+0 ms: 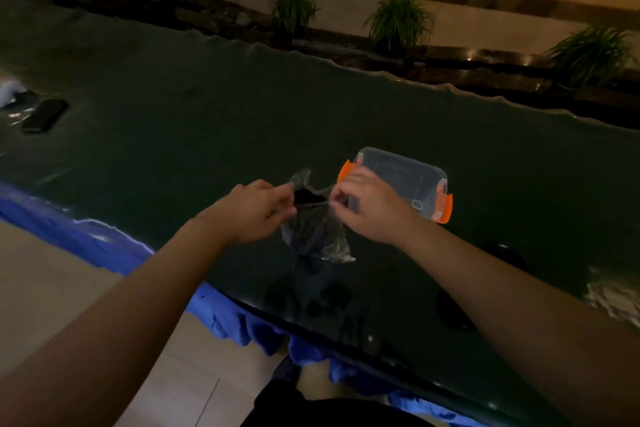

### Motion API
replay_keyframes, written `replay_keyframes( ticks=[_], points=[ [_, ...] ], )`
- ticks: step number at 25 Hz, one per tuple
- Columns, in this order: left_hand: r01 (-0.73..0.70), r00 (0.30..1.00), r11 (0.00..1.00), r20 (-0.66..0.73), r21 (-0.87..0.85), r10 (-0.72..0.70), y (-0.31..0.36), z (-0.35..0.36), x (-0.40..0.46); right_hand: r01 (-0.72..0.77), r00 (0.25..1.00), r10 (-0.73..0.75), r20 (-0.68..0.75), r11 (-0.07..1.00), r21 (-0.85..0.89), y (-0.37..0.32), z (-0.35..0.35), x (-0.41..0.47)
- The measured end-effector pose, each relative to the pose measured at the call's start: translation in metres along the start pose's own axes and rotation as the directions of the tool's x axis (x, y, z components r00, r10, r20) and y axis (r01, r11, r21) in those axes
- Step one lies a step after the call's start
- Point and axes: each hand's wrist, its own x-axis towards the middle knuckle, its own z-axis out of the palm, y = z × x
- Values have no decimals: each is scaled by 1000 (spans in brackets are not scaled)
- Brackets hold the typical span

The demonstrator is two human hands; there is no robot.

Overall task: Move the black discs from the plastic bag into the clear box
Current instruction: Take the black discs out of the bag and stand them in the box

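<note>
The table top (173, 87) looks like dark glossy glass. At its near edge hangs blue cloth (86, 236), softly creased. The bag (313, 236) is thin, crinkled clear plastic with shiny folds. At two o'clock from it, the box (401, 177) is smooth clear plastic with matt orange plastic clips.

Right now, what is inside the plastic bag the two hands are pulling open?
Through the plastic bag and its opened mouth only a dark mass shows, presumably the black discs. Single discs and their number cannot be made out; the left hand and right hand cover its top corners.
</note>
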Motion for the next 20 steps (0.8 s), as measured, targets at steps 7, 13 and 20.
replay_keyframes(
  ticks=[7,13,20],
  points=[
    [375,924,927,-72,-14,-375,34,4,3,90,966,-58,254,989,-116,-6,-14,-4],
    [584,811,802,48,-125,-583,22,8,20,79,943,-20,331,983,-165,-26,-14,14],
    [339,941,928,69,-155,-333,-12,4,23,-179,863,271,425,953,-244,-66,28,71]
  ],
)
